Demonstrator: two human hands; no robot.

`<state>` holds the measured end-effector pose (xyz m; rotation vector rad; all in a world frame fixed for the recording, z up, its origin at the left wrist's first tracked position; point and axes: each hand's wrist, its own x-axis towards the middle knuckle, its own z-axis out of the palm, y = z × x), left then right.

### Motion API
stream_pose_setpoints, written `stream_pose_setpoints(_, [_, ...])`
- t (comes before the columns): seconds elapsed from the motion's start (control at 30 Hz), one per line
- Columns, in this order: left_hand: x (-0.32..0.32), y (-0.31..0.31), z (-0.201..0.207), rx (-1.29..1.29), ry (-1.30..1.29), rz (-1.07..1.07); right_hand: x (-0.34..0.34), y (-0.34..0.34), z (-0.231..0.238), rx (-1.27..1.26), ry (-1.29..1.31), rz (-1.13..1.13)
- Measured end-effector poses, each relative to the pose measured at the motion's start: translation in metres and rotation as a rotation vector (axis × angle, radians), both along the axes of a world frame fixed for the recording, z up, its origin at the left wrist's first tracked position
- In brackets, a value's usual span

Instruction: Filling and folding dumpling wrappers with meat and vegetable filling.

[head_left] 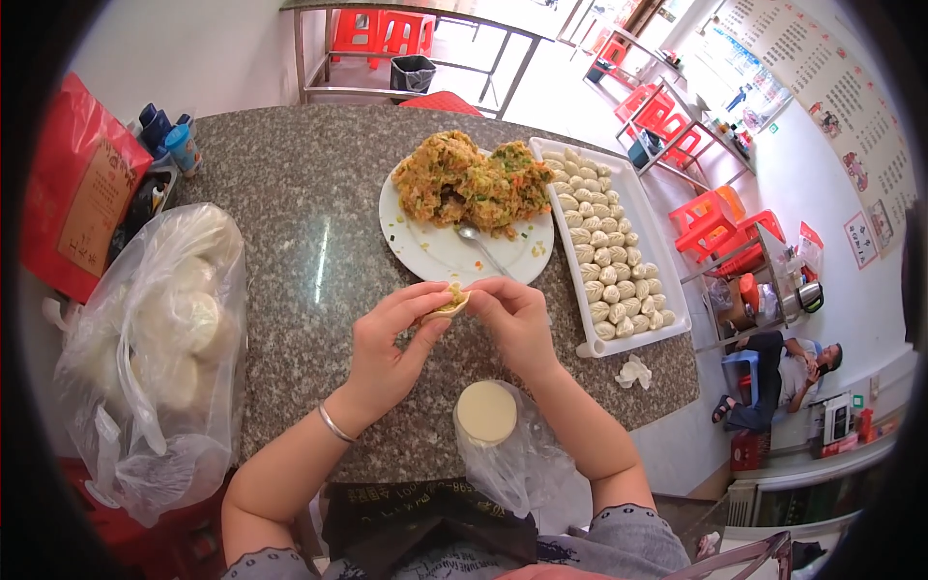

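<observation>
I look down on a speckled granite table that carries everything else. At its left edge slumps a big clear plastic bag of pale round dough lumps, set off to the side. On the right lies a long white tray packed with neat rows of folded dumplings, close enough to the right hand that a finished piece can be set down without stretching. Between them sits a white plate heaped with orange and green filling, a metal spoon resting in it, straight ahead of both hands, I judge for easy scooping. Nearer my body a stack of round wrappers sits in an opened small bag, right under the wrists.

My left hand curls under 1 dumpling wrapper, cupping it from below so the dab of filling stays in. My right hand meets it from the other side, thumb and fingertips pinched shut on the wrapper's rim. The wrapper hangs between the 2 hands, above the table just in front of the plate, touching neither.
</observation>
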<state>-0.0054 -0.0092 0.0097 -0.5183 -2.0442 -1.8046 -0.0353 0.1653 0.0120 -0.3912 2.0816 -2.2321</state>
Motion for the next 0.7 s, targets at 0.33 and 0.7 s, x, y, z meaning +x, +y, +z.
stream_pose_setpoints(0.33, [0.002,0.004,-0.005,0.162,-0.053,-0.024,0.003,-0.001,0.006,0.15,0.18,-0.027])
stream_pose_setpoints(0.7, [0.001,-0.003,-0.003,0.094,-0.079,-0.146,-0.003,0.011,0.013,0.149,-0.084,0.088])
